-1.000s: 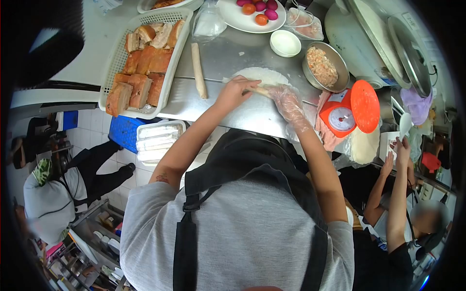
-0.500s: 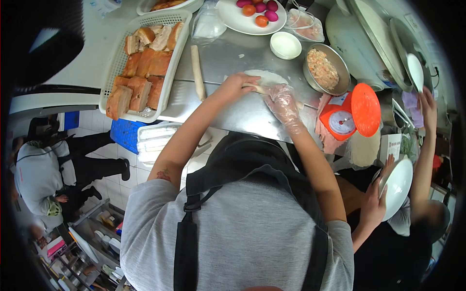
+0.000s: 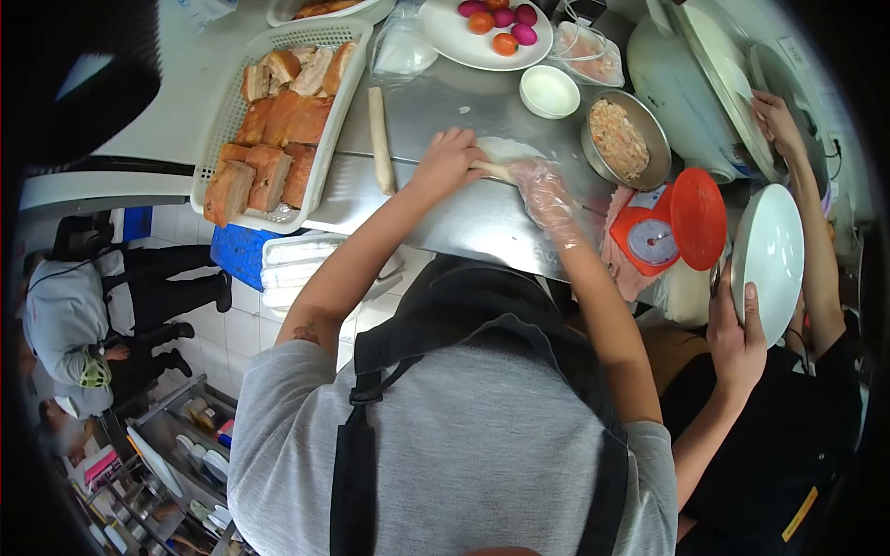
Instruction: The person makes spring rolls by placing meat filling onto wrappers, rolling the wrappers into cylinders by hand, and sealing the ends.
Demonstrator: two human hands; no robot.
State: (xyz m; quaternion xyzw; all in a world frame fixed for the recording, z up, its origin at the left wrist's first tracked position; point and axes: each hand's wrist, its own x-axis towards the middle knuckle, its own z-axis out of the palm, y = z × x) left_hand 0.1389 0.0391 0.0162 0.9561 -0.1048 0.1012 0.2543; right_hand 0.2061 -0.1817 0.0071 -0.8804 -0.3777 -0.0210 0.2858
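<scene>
On the metal worktop, a thin pale dough sheet (image 3: 510, 148) lies flat with a narrow dough roll (image 3: 494, 171) along its near side. The fingers of my left hand (image 3: 449, 165) close over the roll's left end. At its right end, my right hand (image 3: 542, 193) wears a clear plastic glove and bends over the roll, its fingertips partly hidden. Left of my left hand lies a pale wooden rolling pin (image 3: 380, 139). To the right of my gloved hand, a metal bowl (image 3: 658, 125) holds chopped orange-and-white filling (image 3: 617, 139).
A white basket (image 3: 209, 139) of roasted meat pieces stands left. Behind are a small white bowl (image 3: 550, 93) and a white plate (image 3: 434, 32) with tomatoes. A red scale (image 3: 651, 236) sits at right. A co-worker beside me holds a white dish (image 3: 769, 259); people stand at far left.
My hands stay on the dough roll, the left slightly shifted. The co-worker's dish has risen and turned, and their other hand has moved to the large pot's lid area.
</scene>
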